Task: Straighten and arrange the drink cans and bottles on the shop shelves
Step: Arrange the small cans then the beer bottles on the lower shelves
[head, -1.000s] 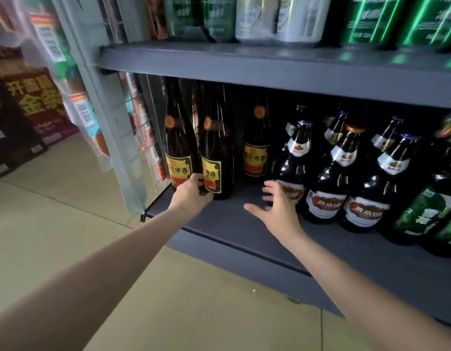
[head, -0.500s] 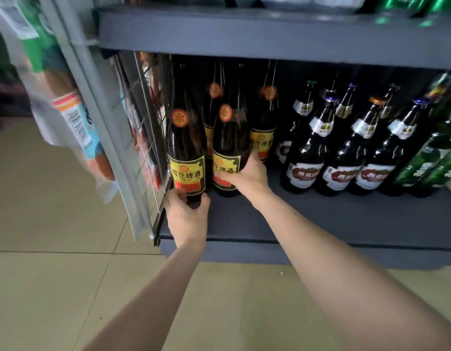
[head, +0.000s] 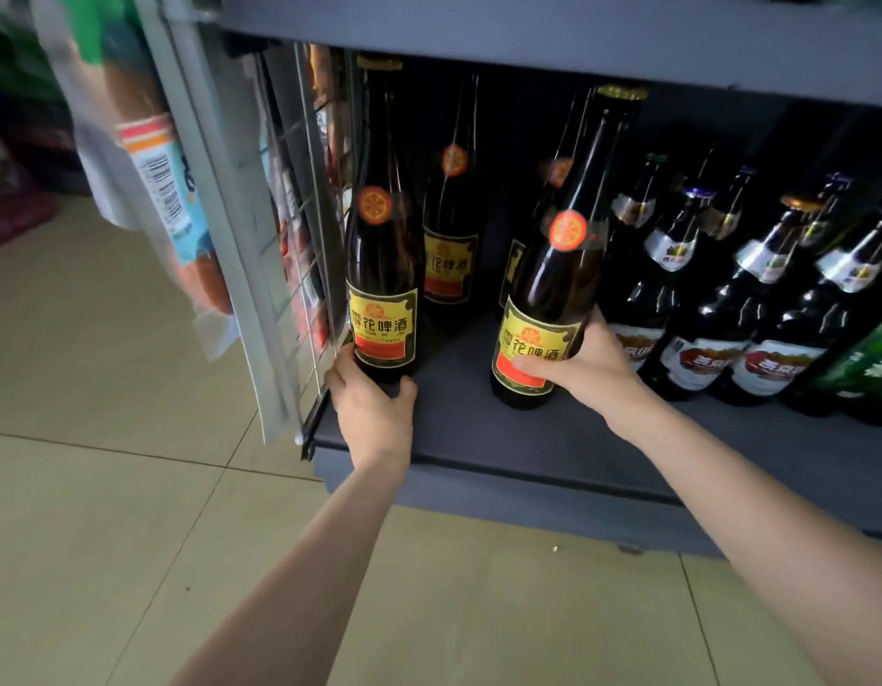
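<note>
Bottles: dark glass beer bottles stand on the lower shelf (head: 478,438) of a grey shop rack, under the upper shelf (head: 577,37).
Lower shelf: dark grey board with a bare strip along its front edge; the floor (head: 107,512) of pale tiles lies below it.
Wire side panel (head: 300,230): closes the left end of the shelf, just beside the leftmost bottle; blurred packets (head: 167,190) hang on its outer side.
White-labelled bottles (head: 716,309): a packed group on the right part of the shelf, with silver neck foils, several rows deep.
Green bottles (head: 869,368): at the far right edge, only partly in view.
Left front bottle (head: 382,269): yellow and red label, orange round sticker on the shoulder, upright at the front left corner next to the wire panel.
Tilted bottle (head: 553,299): same yellow label, near the shelf front, leaning with its neck to the right, base on or close to the shelf, just beside the white-labelled group.
Rear bottles (head: 449,240): two more yellow-labelled ones stand further back, one between the two front bottles, one mostly hidden behind the tilted one.
Left hand (head: 374,403): fingers curled round the base of the left front bottle, thumb on its right side.
Right hand (head: 585,368): fingers wrapped round the lower body of the tilted bottle, thumb across the label.
</note>
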`<state>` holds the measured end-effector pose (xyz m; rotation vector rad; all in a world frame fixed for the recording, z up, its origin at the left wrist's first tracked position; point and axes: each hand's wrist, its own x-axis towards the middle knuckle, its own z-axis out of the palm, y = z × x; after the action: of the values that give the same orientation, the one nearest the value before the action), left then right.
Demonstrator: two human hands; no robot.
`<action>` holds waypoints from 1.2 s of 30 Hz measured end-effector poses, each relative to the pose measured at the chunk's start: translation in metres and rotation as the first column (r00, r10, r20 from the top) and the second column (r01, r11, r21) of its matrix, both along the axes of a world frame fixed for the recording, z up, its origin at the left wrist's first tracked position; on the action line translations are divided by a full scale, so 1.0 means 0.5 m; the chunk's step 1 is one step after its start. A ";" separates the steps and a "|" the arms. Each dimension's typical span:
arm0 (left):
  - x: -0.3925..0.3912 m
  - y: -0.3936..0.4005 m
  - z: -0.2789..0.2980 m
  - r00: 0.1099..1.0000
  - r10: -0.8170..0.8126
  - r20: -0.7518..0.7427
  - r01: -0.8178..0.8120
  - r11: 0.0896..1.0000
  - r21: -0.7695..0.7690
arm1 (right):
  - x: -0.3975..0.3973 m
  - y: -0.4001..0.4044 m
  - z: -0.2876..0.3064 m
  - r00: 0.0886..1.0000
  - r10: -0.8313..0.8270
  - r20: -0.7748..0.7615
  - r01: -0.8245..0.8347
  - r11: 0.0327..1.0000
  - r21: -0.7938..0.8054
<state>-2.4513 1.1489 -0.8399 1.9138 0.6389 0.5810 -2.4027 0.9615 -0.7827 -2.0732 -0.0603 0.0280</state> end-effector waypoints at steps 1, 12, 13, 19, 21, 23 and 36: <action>-0.005 -0.009 -0.004 1.000 0.015 -0.003 -0.015 1.000 0.019 | -0.001 -0.002 -0.003 1.000 0.018 -0.005 -0.018 1.000 0.012; 0.004 -0.086 -0.011 0.911 -0.386 -0.143 0.412 0.847 0.336 | -0.042 -0.003 -0.118 0.952 -0.163 0.260 0.150 0.986 0.068; 0.023 -0.086 -0.008 0.876 -0.437 -0.201 0.480 0.821 0.309 | -0.036 -0.004 -0.118 0.953 -0.148 0.265 0.135 0.989 0.066; 0.087 -0.104 -0.003 0.812 -0.530 -0.246 0.576 0.796 0.185 | -0.008 -0.008 -0.122 0.937 -0.165 0.307 0.153 0.986 0.063; 0.092 -0.111 -0.004 0.829 -0.500 -0.252 0.553 0.801 0.228 | -0.004 -0.007 -0.126 0.931 -0.190 0.313 0.169 0.981 0.094; 0.092 -0.115 -0.008 0.844 -0.459 -0.278 0.530 0.795 0.296 | -0.007 -0.004 -0.133 0.928 -0.193 0.319 0.162 0.979 0.122; 0.023 -0.086 -0.013 0.909 -0.402 -0.111 0.416 0.848 0.330 | -0.026 0.003 -0.133 0.926 -0.255 0.278 0.233 0.966 0.110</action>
<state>-2.4398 1.1060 -0.8462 2.3125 0.1337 0.3979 -2.4156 0.9630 -0.8494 -1.9811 0.0178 -0.4269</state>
